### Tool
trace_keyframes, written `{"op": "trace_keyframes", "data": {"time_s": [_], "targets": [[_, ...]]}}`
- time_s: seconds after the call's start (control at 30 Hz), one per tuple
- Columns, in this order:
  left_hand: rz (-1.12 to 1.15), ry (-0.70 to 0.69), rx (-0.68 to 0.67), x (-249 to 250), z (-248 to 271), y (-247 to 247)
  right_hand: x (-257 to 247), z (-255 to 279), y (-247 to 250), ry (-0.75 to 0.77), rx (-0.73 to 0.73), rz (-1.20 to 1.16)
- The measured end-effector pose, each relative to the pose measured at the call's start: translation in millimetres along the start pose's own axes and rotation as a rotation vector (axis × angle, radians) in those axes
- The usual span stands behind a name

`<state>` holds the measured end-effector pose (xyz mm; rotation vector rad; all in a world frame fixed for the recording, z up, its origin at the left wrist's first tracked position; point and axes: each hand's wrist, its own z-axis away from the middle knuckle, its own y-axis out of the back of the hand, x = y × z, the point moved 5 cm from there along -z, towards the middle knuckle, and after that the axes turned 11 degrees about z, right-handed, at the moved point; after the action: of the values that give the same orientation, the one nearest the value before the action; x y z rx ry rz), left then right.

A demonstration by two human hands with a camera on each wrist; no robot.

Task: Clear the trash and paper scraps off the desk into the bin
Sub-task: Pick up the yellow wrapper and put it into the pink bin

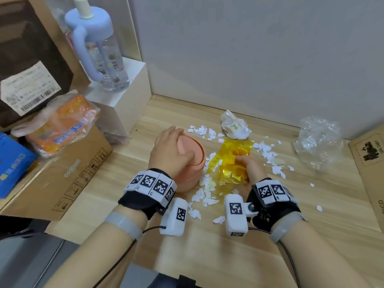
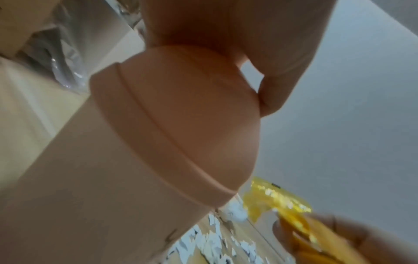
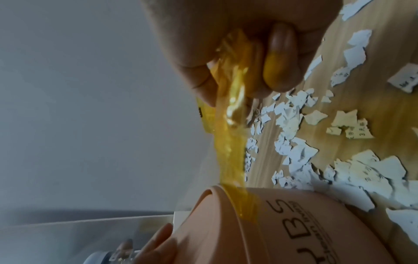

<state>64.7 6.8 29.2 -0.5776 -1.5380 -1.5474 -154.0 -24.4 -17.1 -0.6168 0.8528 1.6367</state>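
A small pink bin (image 1: 187, 175) with a domed lid stands on the wooden desk (image 1: 207, 246). My left hand (image 1: 172, 148) lies over the top of the bin (image 2: 181, 125), fingers and thumb curled round the lid. Just right of it my right hand (image 1: 247, 165) grips a crumpled yellow cellophane wrapper (image 1: 230, 161), lifted off the desk. In the right wrist view the yellow wrapper (image 3: 230, 142) stretches from my fist down to the bin's rim (image 3: 294, 232). Torn white paper scraps (image 1: 205, 194) lie scattered around the bin and under the wrapper.
A crumpled white wrapper (image 1: 234, 125) and a clear plastic wad (image 1: 318, 140) lie near the back wall. A cardboard box (image 1: 369, 169) borders the right. On the left stand a white box (image 1: 124, 100) with a water bottle (image 1: 99, 53) and a cardboard box (image 1: 68, 175).
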Motion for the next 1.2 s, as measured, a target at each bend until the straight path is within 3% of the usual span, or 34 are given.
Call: {"op": "trace_keyframes", "data": {"time_s": [0.13,0.37,0.43,0.53,0.67,0.93,1.03,1.2], "targets": [[-0.033,0.071,0.006,1,-1,-3,-6,4,4,0.026,-0.006,0.049],[-0.234,0.088,-0.007,16,-4,-4,-46,28,-15,0.348,0.003,0.017],[-0.255,0.086,-0.016,15,-5,-5,-58,34,-32,0.525,0.039,0.173],[-0.28,0.046,-0.025,12,-8,-7,-65,40,-64,0.794,0.107,0.601],[-0.269,0.02,-0.026,7,-10,-8,-48,41,-84,0.93,0.02,0.92],[-0.28,-0.033,-0.058,8,-8,-6,-29,41,-80,1.003,-0.237,1.269],[-0.266,-0.059,-0.087,5,-10,-6,-25,37,-87,1.042,-0.263,1.485],[-0.236,-0.079,-0.089,7,-10,-1,-39,29,-101,0.899,-0.451,1.975]]}}
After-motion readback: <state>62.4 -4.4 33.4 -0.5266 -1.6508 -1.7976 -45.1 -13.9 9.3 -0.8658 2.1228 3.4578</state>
